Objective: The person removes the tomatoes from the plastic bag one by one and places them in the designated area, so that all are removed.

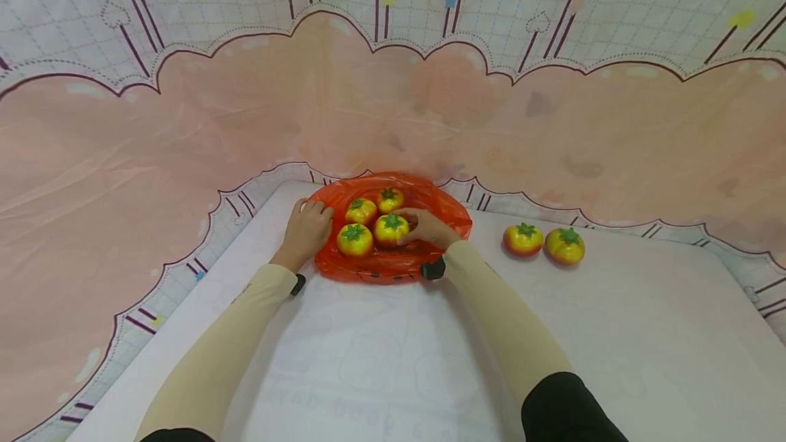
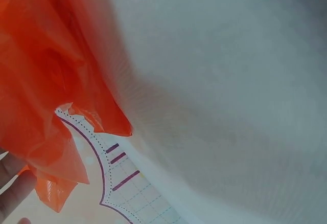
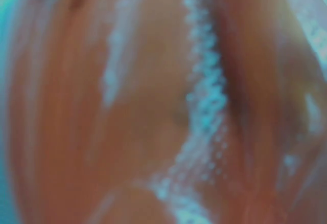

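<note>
While left grip (image 1: 312, 227) holds edge (image 1: 327, 192), bag (image 1: 368, 271) gapes.

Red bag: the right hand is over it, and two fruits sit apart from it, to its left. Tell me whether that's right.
The side is wrong: the head view shows the two fruits to the right of the red bag, apart from it. The right hand is over the bag, as you said.
</note>
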Motion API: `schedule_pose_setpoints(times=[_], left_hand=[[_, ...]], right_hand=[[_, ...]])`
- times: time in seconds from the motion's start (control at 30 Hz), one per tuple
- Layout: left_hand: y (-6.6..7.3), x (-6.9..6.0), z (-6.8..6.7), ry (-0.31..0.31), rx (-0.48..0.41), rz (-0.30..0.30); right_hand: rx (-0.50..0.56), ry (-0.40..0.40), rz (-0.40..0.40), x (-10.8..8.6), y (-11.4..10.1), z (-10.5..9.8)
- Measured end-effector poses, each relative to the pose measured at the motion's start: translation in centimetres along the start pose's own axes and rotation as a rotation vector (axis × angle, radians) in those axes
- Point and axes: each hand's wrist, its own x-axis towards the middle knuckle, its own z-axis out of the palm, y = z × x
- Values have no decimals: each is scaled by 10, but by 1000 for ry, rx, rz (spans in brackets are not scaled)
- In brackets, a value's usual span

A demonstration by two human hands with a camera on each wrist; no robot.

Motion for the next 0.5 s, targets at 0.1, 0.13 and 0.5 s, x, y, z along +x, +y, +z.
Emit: schedule_pose_setpoints(times=[0.1,0.13,0.5], left_hand=[[0,0,0,1,5,2],[0,0,0,3,3,2],[1,-1,-3,11,6,5]], right_hand=[[5,2,4,0,0,0],[7,3,6,0,0,0],[11,17,0,-2,-2,0]])
